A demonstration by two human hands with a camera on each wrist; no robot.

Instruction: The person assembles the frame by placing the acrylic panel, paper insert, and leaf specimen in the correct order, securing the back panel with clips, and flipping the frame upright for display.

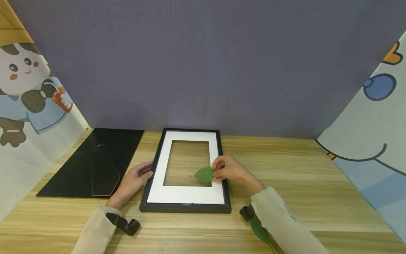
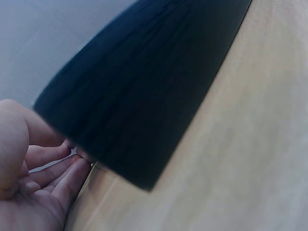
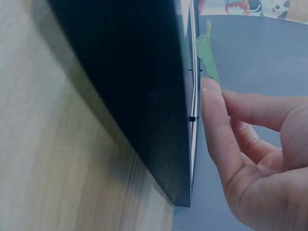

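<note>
A black picture frame with a white mat lies on the table, the wood showing through the mat's opening. My left hand is at its left side, fingertips and thumb touching the outer edge; in the left wrist view the fingers meet the dark side of the frame. My right hand pinches one end of a green leaf between thumb and fingers. In the head view the leaf overlaps the lower right of the opening; the right wrist view shows the leaf close above the frame.
The black backing board with its folded stand leg lies left of my left hand. A second green leaf is partly hidden by my right sleeve. A grey-purple panel stands behind the table, with cartoon-printed sheets at both sides.
</note>
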